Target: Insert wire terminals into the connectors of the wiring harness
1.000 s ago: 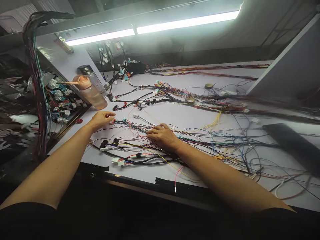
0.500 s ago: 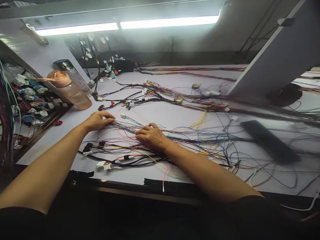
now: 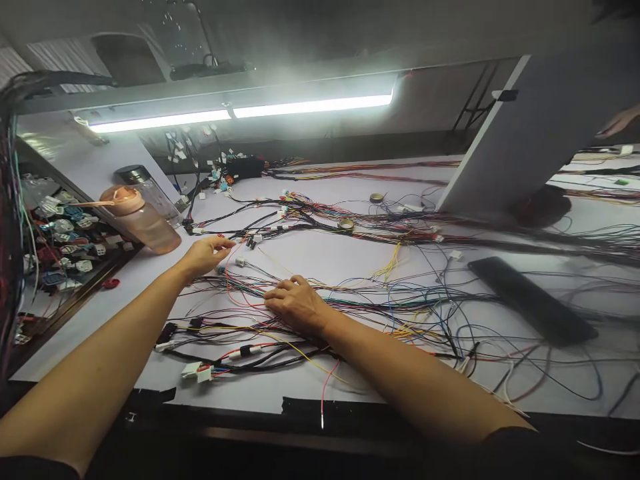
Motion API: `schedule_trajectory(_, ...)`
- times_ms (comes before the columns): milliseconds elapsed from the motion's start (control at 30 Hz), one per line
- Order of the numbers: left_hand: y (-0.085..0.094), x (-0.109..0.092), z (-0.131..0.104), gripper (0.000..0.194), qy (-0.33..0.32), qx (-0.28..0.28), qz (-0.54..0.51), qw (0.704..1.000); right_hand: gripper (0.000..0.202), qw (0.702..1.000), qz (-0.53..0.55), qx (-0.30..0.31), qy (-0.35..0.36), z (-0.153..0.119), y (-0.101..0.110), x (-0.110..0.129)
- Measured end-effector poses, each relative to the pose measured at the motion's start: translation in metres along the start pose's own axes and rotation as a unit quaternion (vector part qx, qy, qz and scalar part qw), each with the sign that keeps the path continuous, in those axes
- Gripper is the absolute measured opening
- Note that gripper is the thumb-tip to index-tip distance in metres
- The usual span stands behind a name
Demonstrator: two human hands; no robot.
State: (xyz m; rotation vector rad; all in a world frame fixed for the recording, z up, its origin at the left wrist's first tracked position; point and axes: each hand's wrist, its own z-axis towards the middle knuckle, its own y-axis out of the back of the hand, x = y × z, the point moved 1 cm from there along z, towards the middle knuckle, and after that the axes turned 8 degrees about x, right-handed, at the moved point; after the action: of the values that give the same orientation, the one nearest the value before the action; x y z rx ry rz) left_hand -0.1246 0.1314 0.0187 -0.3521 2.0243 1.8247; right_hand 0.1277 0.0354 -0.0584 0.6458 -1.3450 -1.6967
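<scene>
My left hand [image 3: 210, 256] is held over the left part of the table, thumb and forefinger pinched together beside a thin orange-red wire [image 3: 228, 275]. Whatever sits between those fingertips is too small to make out. Just beyond them lie a small black connector [image 3: 251, 243] and a white connector [image 3: 241, 262] on grey leads. My right hand [image 3: 297, 305] bears down on a spread bundle of thin wires [image 3: 360, 303], its fingers curled over them. Nearer me, a wire harness with a white connector [image 3: 193, 371] lies along the front edge.
A pinkish water bottle [image 3: 145, 220] and a clear bottle [image 3: 150, 187] stand at left, beside a bin of connectors [image 3: 65, 233]. Tape rolls [image 3: 345, 225] lie among taped harnesses behind. A dark phone-like slab [image 3: 533, 300] and an upright panel [image 3: 485, 140] are at right.
My left hand has moved away from me and slightly right, toward the small black connector. My right hand stays on the wires. The view has tilted up, and another person's hand shows at far right.
</scene>
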Motion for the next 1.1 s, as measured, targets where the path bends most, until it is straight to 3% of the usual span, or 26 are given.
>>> schedule_trajectory(167,-0.042,-0.043,0.016,0.039,-0.149,0.086,0.094,0.981,0.017,1.000,0.002,0.005,0.000,0.001,0.001,0.000)
schedule_trajectory(300,-0.061,-0.051,0.009,0.035,-0.191,0.105,0.161,0.963,0.017,1.000,0.004,-0.003,0.003,0.001,0.001,0.000)
schedule_trajectory(533,-0.030,-0.021,-0.015,0.025,-0.131,0.050,0.173,0.975,0.014,1.000,0.009,-0.007,0.004,0.002,0.002,0.001)
schedule_trajectory(667,-0.015,-0.011,-0.013,0.040,-0.006,-0.060,0.119,0.991,0.015,1.000,0.017,-0.006,0.001,0.002,0.001,0.001)
schedule_trajectory(800,-0.013,-0.001,-0.005,0.034,0.125,-0.073,0.034,0.989,0.016,1.000,0.015,0.001,-0.004,0.002,0.000,0.000)
schedule_trajectory(933,-0.001,0.015,-0.014,0.036,0.175,-0.104,-0.110,0.973,0.018,1.000,0.020,0.005,-0.001,0.001,0.000,-0.001)
schedule_trajectory(1100,0.030,0.040,-0.058,0.031,0.197,-0.168,-0.306,0.916,0.022,0.994,0.107,0.007,-0.034,-0.001,0.003,0.002)
